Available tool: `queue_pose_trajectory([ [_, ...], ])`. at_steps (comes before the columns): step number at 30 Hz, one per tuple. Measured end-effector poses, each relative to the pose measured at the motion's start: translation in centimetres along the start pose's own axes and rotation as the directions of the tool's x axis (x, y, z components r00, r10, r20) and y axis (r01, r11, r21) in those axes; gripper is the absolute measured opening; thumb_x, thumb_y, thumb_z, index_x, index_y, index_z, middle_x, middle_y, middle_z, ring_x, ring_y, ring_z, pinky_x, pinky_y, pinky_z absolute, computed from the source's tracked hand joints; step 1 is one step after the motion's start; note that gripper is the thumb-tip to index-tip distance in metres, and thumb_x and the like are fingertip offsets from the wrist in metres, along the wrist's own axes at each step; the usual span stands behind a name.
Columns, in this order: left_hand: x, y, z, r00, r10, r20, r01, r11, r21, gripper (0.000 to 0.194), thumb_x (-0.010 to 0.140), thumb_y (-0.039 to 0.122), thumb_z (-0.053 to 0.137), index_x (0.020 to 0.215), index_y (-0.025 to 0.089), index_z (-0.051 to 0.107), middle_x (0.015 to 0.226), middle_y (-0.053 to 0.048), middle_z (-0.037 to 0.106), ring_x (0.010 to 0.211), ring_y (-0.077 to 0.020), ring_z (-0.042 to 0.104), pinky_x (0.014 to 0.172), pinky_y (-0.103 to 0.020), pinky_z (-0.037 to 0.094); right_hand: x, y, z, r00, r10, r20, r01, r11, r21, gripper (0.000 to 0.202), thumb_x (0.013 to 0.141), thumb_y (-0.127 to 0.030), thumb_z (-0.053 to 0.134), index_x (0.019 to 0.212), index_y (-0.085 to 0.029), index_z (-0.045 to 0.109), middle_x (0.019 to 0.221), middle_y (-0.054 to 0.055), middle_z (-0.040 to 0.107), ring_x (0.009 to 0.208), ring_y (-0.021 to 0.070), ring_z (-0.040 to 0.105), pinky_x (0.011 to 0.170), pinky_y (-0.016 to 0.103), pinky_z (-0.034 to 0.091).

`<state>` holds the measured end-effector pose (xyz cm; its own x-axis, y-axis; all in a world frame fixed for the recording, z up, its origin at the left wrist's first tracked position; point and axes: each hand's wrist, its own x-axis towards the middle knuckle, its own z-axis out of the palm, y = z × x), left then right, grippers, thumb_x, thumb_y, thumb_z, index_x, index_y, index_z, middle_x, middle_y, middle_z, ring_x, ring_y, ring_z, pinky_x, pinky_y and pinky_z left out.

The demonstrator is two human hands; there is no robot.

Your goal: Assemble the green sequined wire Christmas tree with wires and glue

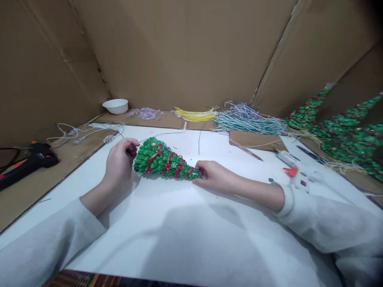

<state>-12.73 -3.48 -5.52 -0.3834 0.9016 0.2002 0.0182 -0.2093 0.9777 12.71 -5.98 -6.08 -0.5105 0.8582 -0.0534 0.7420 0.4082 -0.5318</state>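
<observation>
The walls (185,52) are flat brown cardboard, creased at the folds, around a smooth white table (143,199). At the back stand a shallow round bowl (115,108) with a glossy white side and, beside it, a loose heap of clear, crinkly bits (146,114). Next come thin, straight yellow wires (196,115) in a bundle with pale ends, then teal wires (251,124) with a greyish-violet tangle (241,109) behind them. A black glue gun (43,155) with orange parts lies at the far left; glittery green cones (347,119) stand or lean at the right.

The left hand (121,158) has its fingers curled inward right at the wide end of the tree (167,161); whether it grips the tree or only touches it, I cannot tell. The right hand (217,175) pinches the narrow tip between thumb and bent fingers.

The tree lies on its side low over the middle of the table, between the hands, its base to the left. It is a cone of ruffled, shiny green tufts, wound with red trim and dotted with small ornaments, one of them round and golden near the base.
</observation>
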Motion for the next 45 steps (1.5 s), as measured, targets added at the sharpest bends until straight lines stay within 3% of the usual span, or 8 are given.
queue_pose_trajectory([
  [5,1.8,1.7,0.5,0.989,-0.124,-0.081,0.114,0.987,-0.116,0.021,0.057,0.000,0.040,0.071,0.012,0.051,0.053,0.003,0.037,0.046,-0.0067,0.039,0.042,-0.016,0.028,-0.5,-0.6,-0.5,0.998,0.068,0.012,-0.069,0.995,0.071,0.015,0.075,-0.030,0.053,0.080,-0.019,0.044,0.074,0.001,0.053,0.064,0.0130,0.046,0.055,0.023,0.032],
  [10,2.0,2.3,0.9,0.971,-0.214,-0.106,0.206,0.975,-0.086,0.027,0.060,-0.005,0.041,0.078,0.011,0.052,0.056,0.002,0.044,0.038,-0.0056,0.041,0.035,-0.015,0.026,-0.8,-0.5,-0.4,0.994,0.082,0.069,-0.098,0.958,0.269,0.028,0.078,-0.033,0.053,0.100,-0.018,0.045,0.074,0.000,0.053,0.064,0.0130,0.048,0.055,0.023,0.033],
  [14,1.5,1.9,1.1,0.969,-0.223,-0.103,0.220,0.975,-0.040,0.047,0.065,-0.006,0.040,0.105,0.015,0.053,0.067,-0.001,0.054,0.035,-0.0054,0.039,0.032,-0.016,0.023,-0.7,-0.3,0.1,0.995,0.050,0.086,-0.081,0.906,0.415,0.031,0.077,-0.030,0.057,0.104,-0.015,0.051,0.087,0.004,0.058,0.070,0.0125,0.052,0.061,0.024,0.038],
  [20,1.4,0.8,1.6,0.981,-0.140,-0.137,0.140,0.990,-0.016,0.069,0.076,-0.002,0.036,0.138,0.026,0.032,0.067,-0.001,0.052,0.043,-0.0098,0.046,0.037,-0.019,0.035,-1.1,-0.9,0.4,0.968,0.025,0.251,-0.202,0.673,0.711,0.021,0.085,-0.030,0.052,0.097,-0.014,0.049,0.083,0.005,0.061,0.050,0.0049,0.039,0.047,0.021,0.032],
  [25,1.7,0.3,1.5,0.979,-0.134,-0.154,0.129,0.991,-0.041,0.075,0.073,-0.003,0.035,0.143,0.020,0.022,0.069,-0.003,0.054,0.048,-0.0110,0.049,0.041,-0.020,0.039,-1.6,-1.2,0.6,0.968,-0.001,0.251,-0.193,0.636,0.747,0.017,0.090,-0.028,0.043,0.095,-0.013,0.048,0.088,0.007,0.060,0.051,0.0048,0.036,0.044,0.021,0.028],
  [33,2.6,0.9,1.2,0.978,0.165,0.127,-0.159,0.986,-0.057,0.094,0.076,-0.003,0.040,0.143,0.030,-0.018,0.067,0.000,0.061,0.045,-0.0090,0.046,0.045,-0.017,0.036,-1.8,-1.6,1.1,0.968,0.017,0.252,-0.210,0.608,0.766,0.013,0.091,-0.027,0.042,0.091,-0.014,0.047,0.087,0.006,0.060,0.052,0.0049,0.037,0.048,0.022,0.028],
  [39,2.1,2.4,1.2,0.894,0.304,0.328,-0.326,0.945,0.013,0.090,0.081,0.011,0.053,0.143,0.035,-0.007,0.069,0.002,0.060,0.048,-0.0103,0.043,0.047,-0.019,0.032,-1.9,-1.6,1.2,0.970,0.041,0.239,-0.214,0.607,0.765,0.016,0.091,-0.029,0.043,0.088,-0.014,0.047,0.078,0.003,0.059,0.050,0.0050,0.035,0.048,0.022,0.028],
  [45,2.3,3.0,1.0,0.916,0.279,0.289,-0.295,0.955,0.013,0.044,0.083,0.017,0.049,0.124,0.026,0.037,0.057,0.003,0.052,0.042,-0.0094,0.038,0.042,-0.020,0.024,-1.7,-1.5,1.5,0.972,0.019,0.234,-0.200,0.588,0.783,0.018,0.090,-0.031,0.043,0.090,-0.014,0.047,0.081,0.005,0.059,0.051,0.0053,0.035,0.047,0.022,0.027],
])
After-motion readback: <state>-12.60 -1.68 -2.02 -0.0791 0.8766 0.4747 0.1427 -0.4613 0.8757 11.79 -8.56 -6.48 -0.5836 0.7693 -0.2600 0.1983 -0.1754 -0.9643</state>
